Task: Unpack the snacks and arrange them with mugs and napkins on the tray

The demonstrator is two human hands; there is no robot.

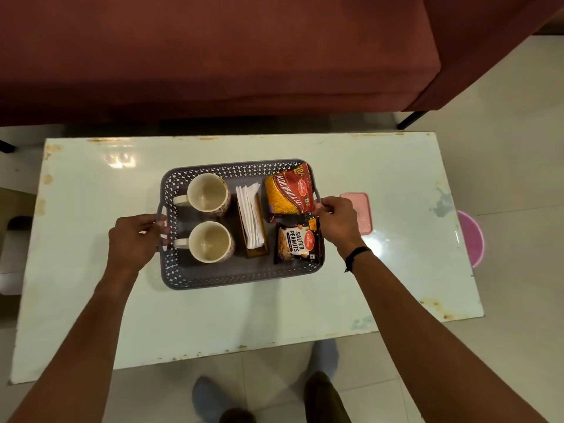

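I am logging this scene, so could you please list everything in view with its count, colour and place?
tray: 1, grey, middle of table
mugs: 2, cream, empty, tray's left part
napkins: 1 stack, white, in brown holder, tray's centre
sev packet: 1, red and yellow, tray's far right
peanut packet: 1, black, tray's near right
lid: 1, pink, table, right of tray
table: 1, white
sofa: 1, maroon, behind table
bin: 1, pink, floor, right
hands: left hand and right hand, on tray handles
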